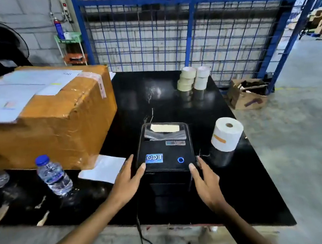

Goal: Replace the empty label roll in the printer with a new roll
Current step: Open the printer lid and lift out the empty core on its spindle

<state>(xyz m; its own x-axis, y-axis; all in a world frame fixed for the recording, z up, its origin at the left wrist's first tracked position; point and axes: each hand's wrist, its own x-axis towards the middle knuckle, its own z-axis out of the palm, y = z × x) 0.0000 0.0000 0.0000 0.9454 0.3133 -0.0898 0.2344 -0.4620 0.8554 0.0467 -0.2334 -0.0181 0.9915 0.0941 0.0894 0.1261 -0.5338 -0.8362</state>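
black table [248, 182], both hands open, left hand [126, 182], right hand [205, 180] flanking printer [163, 152]

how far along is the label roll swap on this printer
Barely started. The printer lid looks closed, with its blue light on. In hand: the left hand and right hand sit open at its front corners, holding nothing. Left: open it, remove the old core, load the new roll standing beside it.

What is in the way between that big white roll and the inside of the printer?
The printer's closed lid. The new roll stands on the table to its right, with nothing between them. Both hands, left and right, rest open at the printer's front corners.
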